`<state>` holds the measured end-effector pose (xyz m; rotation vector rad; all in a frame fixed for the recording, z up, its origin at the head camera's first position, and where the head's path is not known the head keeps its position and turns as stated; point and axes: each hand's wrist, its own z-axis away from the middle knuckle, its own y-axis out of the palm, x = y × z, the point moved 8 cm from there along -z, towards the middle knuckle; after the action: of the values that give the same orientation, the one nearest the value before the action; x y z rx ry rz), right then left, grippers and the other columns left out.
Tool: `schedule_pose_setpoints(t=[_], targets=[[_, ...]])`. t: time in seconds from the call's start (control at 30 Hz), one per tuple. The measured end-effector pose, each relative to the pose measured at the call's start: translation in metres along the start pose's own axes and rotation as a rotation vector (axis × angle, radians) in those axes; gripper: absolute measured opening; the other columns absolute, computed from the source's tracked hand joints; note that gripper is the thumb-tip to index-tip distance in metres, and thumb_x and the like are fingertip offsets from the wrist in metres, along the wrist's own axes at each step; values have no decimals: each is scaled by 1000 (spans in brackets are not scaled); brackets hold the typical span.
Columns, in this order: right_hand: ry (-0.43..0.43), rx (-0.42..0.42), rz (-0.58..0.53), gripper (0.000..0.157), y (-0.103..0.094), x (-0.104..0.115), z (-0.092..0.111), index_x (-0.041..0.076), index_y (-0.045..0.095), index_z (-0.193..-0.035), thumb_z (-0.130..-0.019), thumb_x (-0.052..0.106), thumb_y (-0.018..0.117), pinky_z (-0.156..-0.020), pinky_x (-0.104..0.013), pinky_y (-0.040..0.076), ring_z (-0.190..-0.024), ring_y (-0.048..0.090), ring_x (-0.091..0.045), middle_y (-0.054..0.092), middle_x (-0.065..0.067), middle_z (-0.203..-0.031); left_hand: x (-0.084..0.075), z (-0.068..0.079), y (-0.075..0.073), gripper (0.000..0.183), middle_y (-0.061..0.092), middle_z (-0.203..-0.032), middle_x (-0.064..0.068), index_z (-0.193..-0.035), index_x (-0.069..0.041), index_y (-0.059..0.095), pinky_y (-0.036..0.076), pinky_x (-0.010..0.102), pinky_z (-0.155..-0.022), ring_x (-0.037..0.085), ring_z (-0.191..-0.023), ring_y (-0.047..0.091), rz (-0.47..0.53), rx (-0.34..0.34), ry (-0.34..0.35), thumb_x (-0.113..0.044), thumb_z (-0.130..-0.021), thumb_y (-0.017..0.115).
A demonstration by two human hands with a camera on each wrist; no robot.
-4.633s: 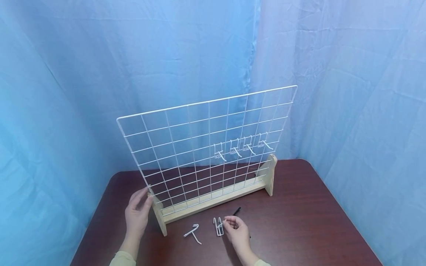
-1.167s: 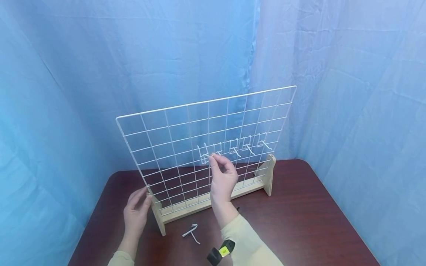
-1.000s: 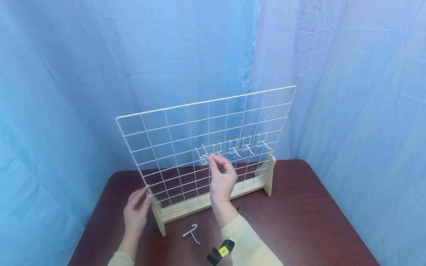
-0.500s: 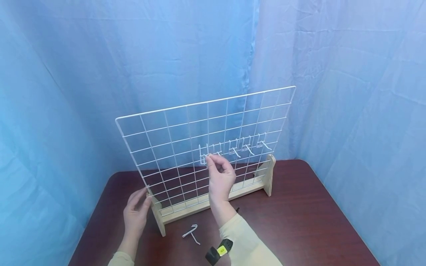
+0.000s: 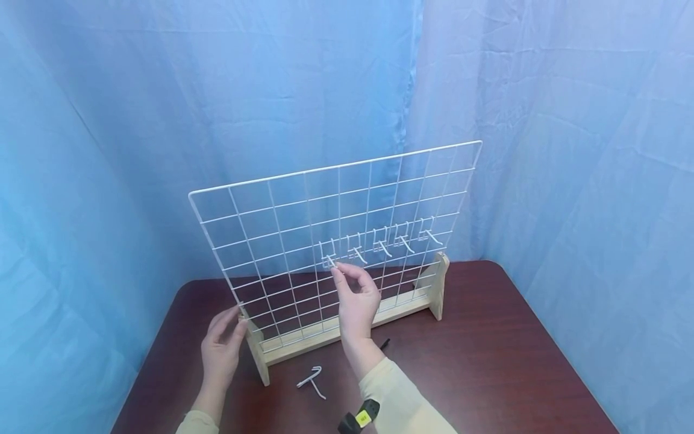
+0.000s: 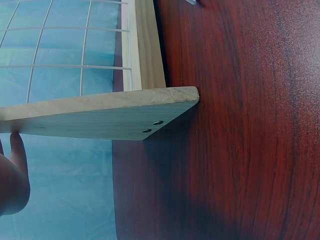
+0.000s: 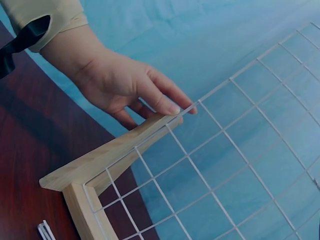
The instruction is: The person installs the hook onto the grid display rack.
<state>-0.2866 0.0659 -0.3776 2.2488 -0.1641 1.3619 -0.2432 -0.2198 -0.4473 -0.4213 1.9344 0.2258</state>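
My left hand (image 5: 219, 349) grips the top of the left wooden side board (image 5: 258, 357), which holds up a white wire grid panel (image 5: 336, 167). In the right wrist view the left thumb and fingers lie on either side of that board, beside the grid's edge. With thumb and index finger, my right hand (image 5: 359, 301) pinches the prong of a white wire hook (image 5: 328, 260) at the grid. This hook stands at the left end of a row of several like hooks (image 5: 382, 246). The prong's tip is hidden by my fingertips.
One loose white hook (image 5: 311, 378) lies on the dark red table (image 5: 488, 355) in front of the stand. A small black object (image 5: 385, 344) lies partly behind my right wrist. Blue curtains (image 5: 244, 90) surround the table. A wooden rail (image 5: 303, 346) joins the side boards.
My right hand has brought the hook up from the table to the grid. Its upper prongs tilted, then settled in line with the row, and my hand lowered slightly. The left hand stays put.
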Motion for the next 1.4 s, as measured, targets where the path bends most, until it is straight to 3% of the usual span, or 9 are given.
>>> schedule_pose_setpoints(t=[0.73, 0.9, 1.13, 1.4], targets=[[111, 49, 85, 20, -13, -26, 17, -1, 70, -105, -88, 7, 75, -76, -20, 55, -86, 63, -12, 70, -15, -102, 0, 1, 0, 32, 56, -113, -16, -122, 17, 58, 49, 10, -92, 0, -107, 53, -10, -1, -7, 14, -90, 61], [164, 66, 142, 18, -21, -39, 26, -3, 70, -105, -88, 2, 73, -74, -18, 52, -83, 61, -11, 71, -17, -101, 0, 1, 0, 32, 56, -113, -16, -122, 16, 58, 49, 10, -92, -1, -107, 53, -18, 0, -11, 13, -91, 61], [144, 129, 263, 14, -27, -21, 43, -7, 69, -101, -87, -4, 71, -67, -19, 50, -76, 58, -14, 70, -20, -94, 0, 1, -1, 32, 56, -112, -16, -122, 16, 58, 49, 10, -92, 0, -107, 53, -17, 2, -14, 13, -91, 61], [164, 187, 310, 15, -44, -45, 64, -4, 70, -100, -85, -6, 73, -66, -17, 52, -76, 60, -14, 70, -16, -94, 0, 0, 0, 32, 57, -112, -14, -122, 17, 58, 50, 11, -92, 2, -107, 54, 2, -1, -8, 14, -90, 61]])
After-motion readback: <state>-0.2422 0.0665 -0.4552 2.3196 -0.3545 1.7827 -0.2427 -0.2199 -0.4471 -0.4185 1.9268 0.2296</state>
